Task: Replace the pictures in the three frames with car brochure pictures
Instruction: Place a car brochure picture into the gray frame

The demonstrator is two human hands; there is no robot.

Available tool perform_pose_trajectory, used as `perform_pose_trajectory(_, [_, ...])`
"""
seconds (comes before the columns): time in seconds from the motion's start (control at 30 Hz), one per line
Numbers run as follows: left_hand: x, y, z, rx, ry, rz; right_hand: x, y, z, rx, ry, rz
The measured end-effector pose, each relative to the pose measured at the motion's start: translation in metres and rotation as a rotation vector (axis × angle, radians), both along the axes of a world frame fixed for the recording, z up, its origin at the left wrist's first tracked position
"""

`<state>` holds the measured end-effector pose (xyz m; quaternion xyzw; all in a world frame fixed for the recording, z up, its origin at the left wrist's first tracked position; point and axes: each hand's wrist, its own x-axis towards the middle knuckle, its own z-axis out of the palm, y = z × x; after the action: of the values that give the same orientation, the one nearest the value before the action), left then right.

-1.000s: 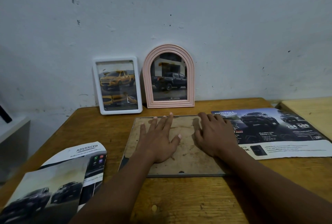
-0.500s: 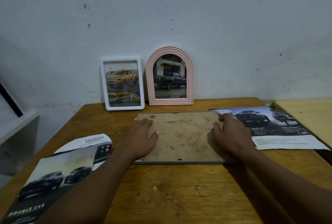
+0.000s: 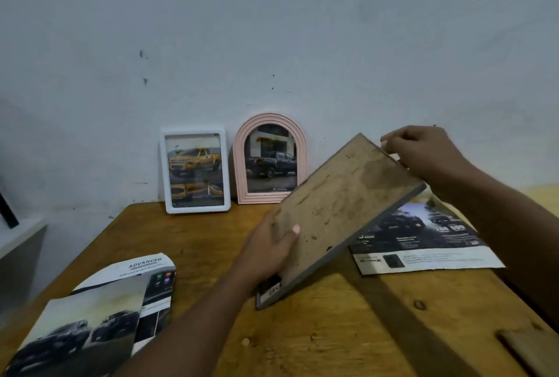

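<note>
A large grey frame (image 3: 341,207) with a stained brown backing board is tilted up off the wooden table (image 3: 317,331), back side facing me. My left hand (image 3: 272,248) grips its lower left edge, thumb on the backing. My right hand (image 3: 423,149) pinches its raised top right corner. A white frame (image 3: 196,170) holding a yellow pickup picture and a pink arched frame (image 3: 270,159) holding a dark pickup picture lean against the wall.
A car brochure sheet (image 3: 423,240) lies flat at the right, partly under the lifted frame. More brochure pages (image 3: 99,310) lie at the table's front left. A second table (image 3: 544,195) stands at the far right, a grey shelf (image 3: 18,249) at the left.
The large frame lay flat on the table under both palms. Both hands have moved to its edges and lifted it, the right side rising highest.
</note>
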<state>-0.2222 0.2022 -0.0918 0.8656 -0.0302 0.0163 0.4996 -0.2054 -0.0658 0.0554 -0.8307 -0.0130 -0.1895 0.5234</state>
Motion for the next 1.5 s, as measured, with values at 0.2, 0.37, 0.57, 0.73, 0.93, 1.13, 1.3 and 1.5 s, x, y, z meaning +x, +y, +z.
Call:
perform_pose_trajectory(0.2, [-0.004, -0.075, 0.065, -0.237, -0.096, -0.154, -0.02, -0.005, 0.073, 0.024, 0.002, 0.111])
perform_pose_trajectory(0.37, [-0.012, -0.066, 0.152, -0.414, -0.215, -0.152, -0.025, 0.038, 0.084, 0.106, 0.024, 0.322])
perform_pose_trajectory(0.57, [-0.031, -0.007, 0.206, -0.126, -0.317, -0.092, -0.023, 0.102, 0.067, 0.139, 0.021, 0.475])
perform_pose_trajectory(0.73, [-0.042, 0.042, 0.205, -0.109, -0.221, -0.068, -0.026, 0.125, 0.017, -0.03, 0.008, 0.407])
perform_pose_trajectory(0.93, [-0.061, 0.092, 0.161, -0.41, -0.11, 0.049, -0.035, 0.101, -0.082, -0.354, 0.183, 0.206])
perform_pose_trajectory(1.13, [-0.089, 0.101, 0.074, -0.542, 0.099, 0.202, -0.056, 0.072, -0.154, -0.439, 0.279, 0.153])
perform_pose_trajectory(1.3, [-0.089, 0.087, -0.004, -0.242, 0.093, 0.322, -0.066, 0.062, -0.171, -0.538, 0.196, 0.068])
perform_pose_trajectory(1.5, [-0.096, 0.059, -0.044, 0.358, -0.008, 0.221, -0.075, 0.047, -0.182, -0.669, 0.105, -0.046])
